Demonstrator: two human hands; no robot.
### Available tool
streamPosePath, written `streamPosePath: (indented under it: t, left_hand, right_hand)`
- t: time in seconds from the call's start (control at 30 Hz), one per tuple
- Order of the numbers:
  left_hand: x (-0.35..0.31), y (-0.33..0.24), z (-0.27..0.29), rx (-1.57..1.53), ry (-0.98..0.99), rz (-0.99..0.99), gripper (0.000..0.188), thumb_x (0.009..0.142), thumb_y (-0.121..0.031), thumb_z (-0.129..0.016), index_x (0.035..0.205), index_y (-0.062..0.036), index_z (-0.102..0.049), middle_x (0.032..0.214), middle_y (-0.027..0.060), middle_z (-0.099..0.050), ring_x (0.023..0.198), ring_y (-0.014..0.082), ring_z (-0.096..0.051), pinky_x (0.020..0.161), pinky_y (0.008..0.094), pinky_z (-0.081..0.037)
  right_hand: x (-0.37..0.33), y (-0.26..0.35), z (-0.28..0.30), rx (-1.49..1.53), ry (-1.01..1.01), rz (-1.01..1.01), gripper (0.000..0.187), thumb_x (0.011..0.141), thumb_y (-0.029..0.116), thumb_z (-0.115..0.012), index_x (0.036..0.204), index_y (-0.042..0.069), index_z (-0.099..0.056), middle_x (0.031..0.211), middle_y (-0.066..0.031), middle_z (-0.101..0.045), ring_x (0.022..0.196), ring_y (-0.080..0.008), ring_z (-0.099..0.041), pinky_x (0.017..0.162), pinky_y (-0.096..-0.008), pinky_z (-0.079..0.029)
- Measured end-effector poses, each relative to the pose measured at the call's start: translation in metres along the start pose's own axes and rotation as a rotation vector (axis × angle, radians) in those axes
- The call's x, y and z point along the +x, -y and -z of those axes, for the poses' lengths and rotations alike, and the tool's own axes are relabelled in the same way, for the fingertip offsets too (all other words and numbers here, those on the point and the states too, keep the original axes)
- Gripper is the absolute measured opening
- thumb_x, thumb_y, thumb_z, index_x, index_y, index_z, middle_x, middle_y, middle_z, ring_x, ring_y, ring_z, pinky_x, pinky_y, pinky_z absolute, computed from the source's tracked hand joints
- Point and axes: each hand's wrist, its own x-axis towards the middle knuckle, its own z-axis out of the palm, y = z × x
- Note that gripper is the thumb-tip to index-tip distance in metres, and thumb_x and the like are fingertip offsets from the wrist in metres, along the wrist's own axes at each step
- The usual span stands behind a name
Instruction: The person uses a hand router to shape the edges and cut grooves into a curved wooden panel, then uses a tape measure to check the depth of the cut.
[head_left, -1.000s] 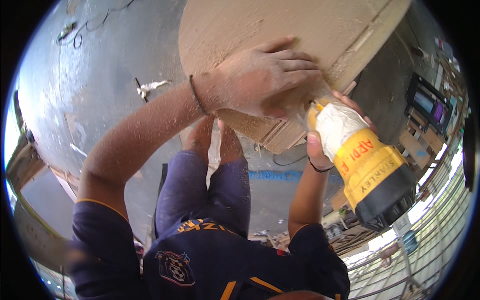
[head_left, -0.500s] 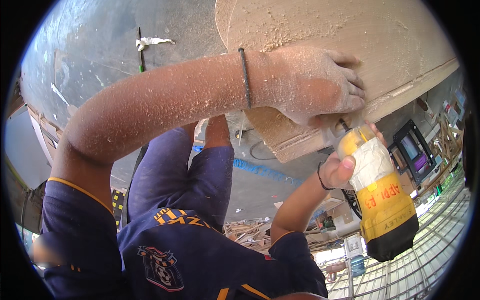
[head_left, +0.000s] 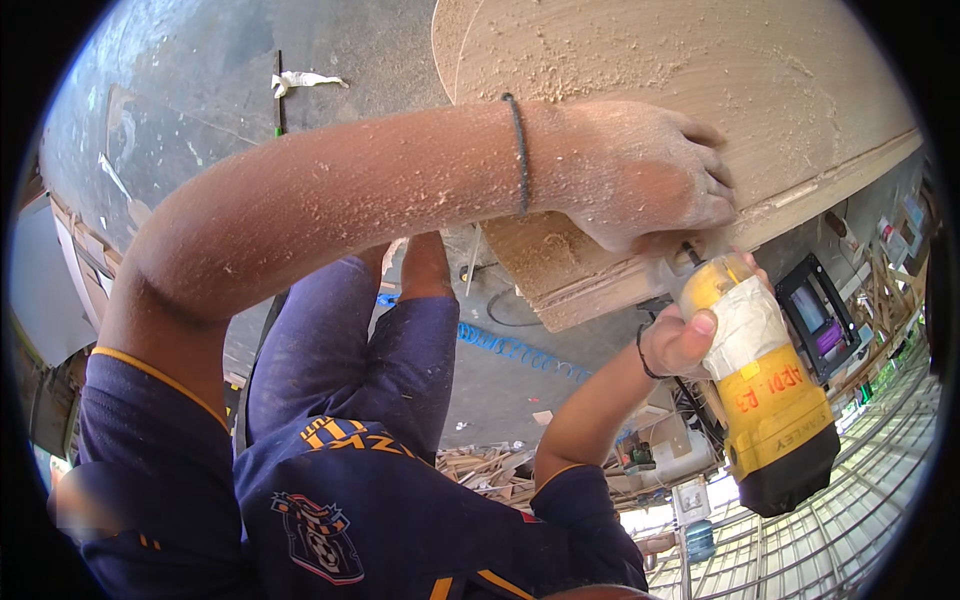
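My right hand [head_left: 680, 345] is wrapped around a yellow and black handheld trim router [head_left: 775, 415] with pale tape round its body. The router is tilted, its clear base end against the edge of a curved wooden panel [head_left: 620, 50]. My left hand [head_left: 655, 180], coated in sawdust, lies back-up over the panel's edge, right beside the router's bit. Its fingers are bent and close together; their tips and the thumb are mostly hidden, so what they grip does not show. Wood shavings lie scattered over the panel.
A blue coiled air hose [head_left: 520, 350] lies on the grey floor. To the right stands a black frame-shaped item [head_left: 820, 315] with a purple roll inside. Scrap wood [head_left: 485, 470] is piled beyond. A white rag [head_left: 305, 80] hangs on a thin dark bar at upper left.
Both hands and the router have shifted very slightly right relative to the view, the left hand also a little lower. The grip on the router stays the same.
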Motion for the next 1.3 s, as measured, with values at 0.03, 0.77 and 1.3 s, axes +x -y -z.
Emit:
streamPosePath:
  t: [0.03, 0.77, 1.3]
  left_hand:
    - [0.001, 0.001, 0.000, -0.007, -0.006, 0.004, 0.044, 0.080, -0.024, -0.068, 0.119, -0.0063, -0.058, 0.126, 0.0089, -0.060, 0.122, 0.0234, -0.052, 0.113, 0.0427, -0.032]
    - [0.037, 0.022, -0.006, -0.037, -0.006, 0.023, 0.056, 0.073, -0.024, -0.076, 0.122, -0.0057, -0.056, 0.125, 0.0105, -0.060, 0.121, 0.0257, -0.053, 0.115, 0.0398, -0.031]
    - [0.070, 0.035, -0.007, 0.013, 0.020, 0.056, 0.063, 0.071, -0.025, -0.078, 0.126, -0.0066, -0.054, 0.126, 0.0102, -0.059, 0.122, 0.0262, -0.052, 0.115, 0.0383, -0.031]
  right_hand:
    - [0.002, -0.001, 0.000, -0.001, 0.004, -0.011, 0.077, 0.087, 0.057, -0.047, 0.129, -0.005, -0.028, 0.110, -0.0243, -0.050, 0.098, -0.0343, -0.057, 0.081, -0.0459, -0.050]
    - [0.026, -0.037, 0.002, 0.142, -0.090, -0.018, 0.075, 0.080, 0.046, -0.061, 0.126, -0.009, -0.039, 0.113, -0.0244, -0.053, 0.101, -0.0362, -0.059, 0.083, -0.0469, -0.052]
    - [0.050, -0.067, 0.005, 0.331, -0.171, -0.073, 0.075, 0.076, 0.035, -0.070, 0.126, -0.012, -0.043, 0.118, -0.0276, -0.054, 0.105, -0.0382, -0.060, 0.089, -0.0466, -0.051]
